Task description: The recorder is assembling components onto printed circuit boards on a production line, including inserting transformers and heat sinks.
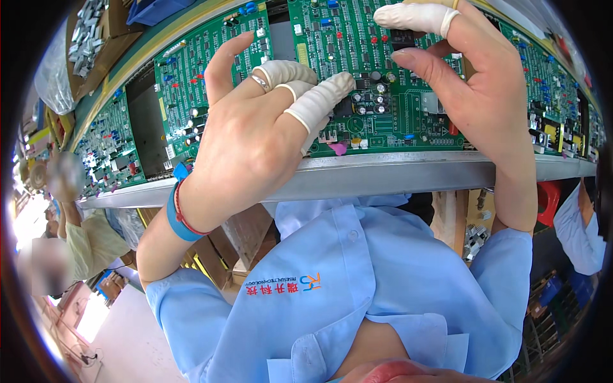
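Both my hands are over a green circuit board (383,137) crowded with small parts. My right hand (488,83) pinches a black block-shaped component (402,39) between its bare thumb and a finger in a white finger cot, just above the board or touching it; I cannot tell which. My left hand (252,137), back upward, reaches over the board's left part. Its cotted fingers are bent close together, the index tip by black cylindrical capacitors (375,76), while the bare little finger sticks out. Its thumb is mostly hidden beneath, and what it pinches, if anything, cannot be seen.
More green boards stand along the line, at the left (105,150) and the right (549,96). A metal rail (396,175) runs along the near edge. A cardboard box (112,45) of metal parts and a blue bin (156,9) are at the far left. Another person (89,242) is at left.
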`<action>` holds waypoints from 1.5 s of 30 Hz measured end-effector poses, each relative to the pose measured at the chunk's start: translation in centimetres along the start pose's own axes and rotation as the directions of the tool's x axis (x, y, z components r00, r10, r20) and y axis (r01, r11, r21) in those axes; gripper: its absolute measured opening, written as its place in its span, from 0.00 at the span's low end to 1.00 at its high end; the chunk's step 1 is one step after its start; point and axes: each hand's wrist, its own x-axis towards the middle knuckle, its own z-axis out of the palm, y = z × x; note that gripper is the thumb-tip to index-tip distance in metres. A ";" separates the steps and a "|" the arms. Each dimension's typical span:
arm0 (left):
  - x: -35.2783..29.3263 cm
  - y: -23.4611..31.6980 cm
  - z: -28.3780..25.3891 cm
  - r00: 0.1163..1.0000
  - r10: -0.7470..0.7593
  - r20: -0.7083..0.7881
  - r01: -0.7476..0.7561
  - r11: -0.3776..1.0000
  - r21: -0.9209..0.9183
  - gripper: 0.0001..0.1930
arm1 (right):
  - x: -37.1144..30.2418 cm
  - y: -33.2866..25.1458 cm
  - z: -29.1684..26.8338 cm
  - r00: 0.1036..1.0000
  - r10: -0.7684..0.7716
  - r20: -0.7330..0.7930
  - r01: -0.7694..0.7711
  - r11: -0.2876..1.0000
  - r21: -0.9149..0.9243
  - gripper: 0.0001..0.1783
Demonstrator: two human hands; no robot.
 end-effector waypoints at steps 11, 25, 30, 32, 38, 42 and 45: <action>-0.1 -0.1 -1.3 0.994 0.071 0.088 -0.082 0.989 0.121 0.24 | -0.7 1.8 0.6 0.993 -0.100 -0.055 0.104 0.993 0.058 0.18; -9.3 -30.8 -11.0 0.731 -0.565 -0.382 0.669 0.488 0.560 0.12 | -0.5 1.2 0.5 0.978 0.205 -0.027 -0.195 0.960 0.200 0.18; -8.7 -36.5 -10.5 0.850 -0.513 -0.118 0.420 0.527 0.739 0.11 | 0.0 1.2 1.3 0.967 0.255 -0.031 -0.243 0.947 0.208 0.16; -8.9 -38.2 -9.9 0.806 -0.562 -0.186 0.505 0.487 0.713 0.10 | 0.3 0.7 1.8 0.970 0.243 -0.013 -0.236 0.952 0.197 0.16; -5.1 -34.4 -12.0 0.860 -0.506 0.070 0.311 0.627 0.714 0.09 | 2.3 -1.2 3.2 0.977 0.211 0.032 -0.212 0.955 0.207 0.19; -6.8 -33.2 -12.4 0.829 -0.511 -0.229 0.532 0.592 0.605 0.11 | 4.5 -3.8 4.9 0.992 0.056 0.115 -0.073 0.986 0.151 0.19; -6.3 -26.0 -13.1 0.801 -0.476 -0.364 0.583 0.760 0.289 0.13 | 6.0 -5.1 6.8 0.972 -0.056 0.228 0.017 0.986 0.168 0.19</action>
